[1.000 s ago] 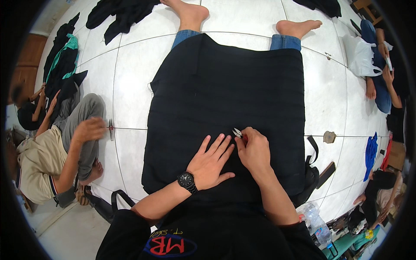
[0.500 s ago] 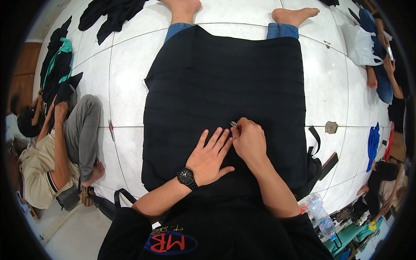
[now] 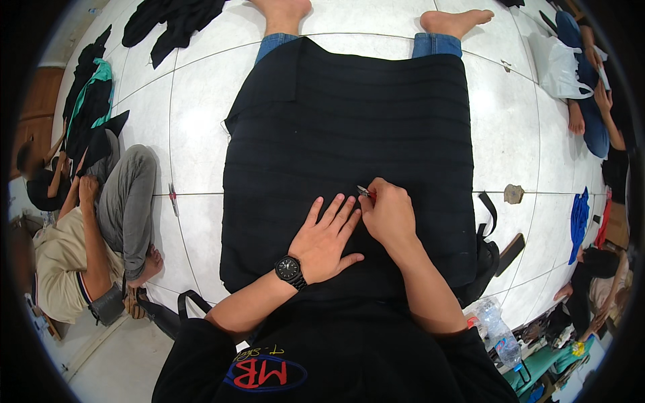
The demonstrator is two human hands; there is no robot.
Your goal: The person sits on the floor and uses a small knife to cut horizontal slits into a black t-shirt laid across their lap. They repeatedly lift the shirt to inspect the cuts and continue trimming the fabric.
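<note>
1. Cloth point(image 3: 349, 134) is spread over the legs point(image 3: 437, 46); judged light, soft and limp, best pinched at an edge or pressed flat.
2. Snips point(image 3: 363, 191) are held over its near half; judged light, stiff, sharp-tipped, best gripped by the handles.
3. Left hand point(image 3: 319, 243): laid palm down, fingers spread, nothing grasped.
4. Right hand point(image 3: 390, 211): fingers curled closed around the snips, blades angled forward-left.

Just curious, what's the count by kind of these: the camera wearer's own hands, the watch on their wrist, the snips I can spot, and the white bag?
Left hand and right hand: 2
Held snips and loose snips: 2
Watch: 1
White bag: 1
Total: 6
</note>
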